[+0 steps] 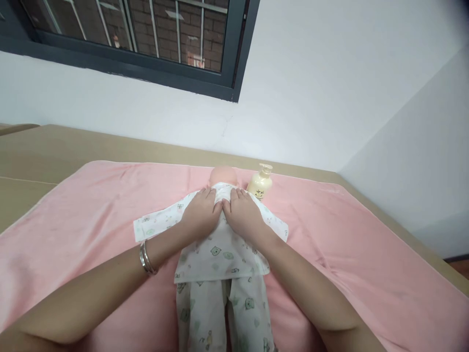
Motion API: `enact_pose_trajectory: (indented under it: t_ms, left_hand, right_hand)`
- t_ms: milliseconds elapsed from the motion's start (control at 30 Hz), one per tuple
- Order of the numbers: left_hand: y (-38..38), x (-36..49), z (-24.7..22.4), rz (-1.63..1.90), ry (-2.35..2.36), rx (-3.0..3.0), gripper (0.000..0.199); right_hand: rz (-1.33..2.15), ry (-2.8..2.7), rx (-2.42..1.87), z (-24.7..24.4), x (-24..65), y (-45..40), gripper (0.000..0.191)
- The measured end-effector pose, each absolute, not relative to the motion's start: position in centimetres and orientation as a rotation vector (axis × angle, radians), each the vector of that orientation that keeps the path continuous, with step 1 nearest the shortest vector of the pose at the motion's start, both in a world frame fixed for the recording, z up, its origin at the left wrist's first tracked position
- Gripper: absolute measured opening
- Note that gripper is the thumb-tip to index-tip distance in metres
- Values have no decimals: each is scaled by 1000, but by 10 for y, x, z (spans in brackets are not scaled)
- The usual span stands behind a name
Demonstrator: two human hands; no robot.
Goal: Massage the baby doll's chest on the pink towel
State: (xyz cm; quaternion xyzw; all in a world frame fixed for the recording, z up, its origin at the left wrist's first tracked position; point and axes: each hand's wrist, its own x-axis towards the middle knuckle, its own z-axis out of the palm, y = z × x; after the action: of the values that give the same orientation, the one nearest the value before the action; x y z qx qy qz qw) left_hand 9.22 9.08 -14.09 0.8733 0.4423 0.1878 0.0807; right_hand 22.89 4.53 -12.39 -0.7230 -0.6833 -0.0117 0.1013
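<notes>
A doll with a smooth head (223, 174) lies on a pink sheet (330, 234), dressed in a white printed top (223, 259) and matching trousers (249, 308). Its sleeves spread out to both sides. On the upper part of the top, my left hand (202, 211) and my right hand (242, 211) rest flat side by side, thumbs nearly touching just below the head. Neither hand holds anything. Silver bangles (145, 257) circle my left wrist. The doll's face is not visible.
A cream pump bottle (260, 181) stands on the sheet just right of the doll's head. Behind the beige padded surface (66, 146) rises a white wall (293, 98) with a dark-framed window (146, 58).
</notes>
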Motion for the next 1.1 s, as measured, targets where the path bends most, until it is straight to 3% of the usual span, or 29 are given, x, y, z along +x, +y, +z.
enact_pose_trajectory:
  t_ms: [600, 1100]
  left_hand:
    - [103, 93, -144, 688, 1357, 2539, 41]
    - [104, 92, -149, 760, 1330, 2559, 36]
  right_hand:
    - [-45, -1989, -2091, -131, 232, 53, 42]
    - [-28, -1983, -2099, -135, 232, 55, 52]
